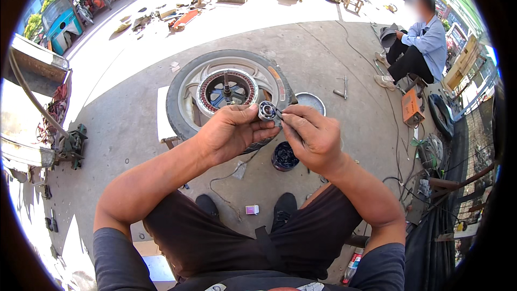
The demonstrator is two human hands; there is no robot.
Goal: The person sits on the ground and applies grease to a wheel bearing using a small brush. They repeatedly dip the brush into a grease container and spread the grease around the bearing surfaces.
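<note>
The bearing (267, 111), held up before the near edge of the wheel (179, 109), could slip and fall if the right side gets pushed too hard. The left hand (230, 136) pinches it between thumb and half-curled fingers; the right hand (314, 137), fingertips pressed together, grips a thin dark piece (278, 113) against or just beside it.

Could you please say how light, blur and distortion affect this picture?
Head view: glare washes out the white sunlit ground; the grey concrete floor lies mostly in shade. Head view: the silver ring-shaped bearing in the bare left hand looks fairly sharp. Head view: blur masks the blue-shirted seated person's head; fisheye distortion bends straight edges.
</note>
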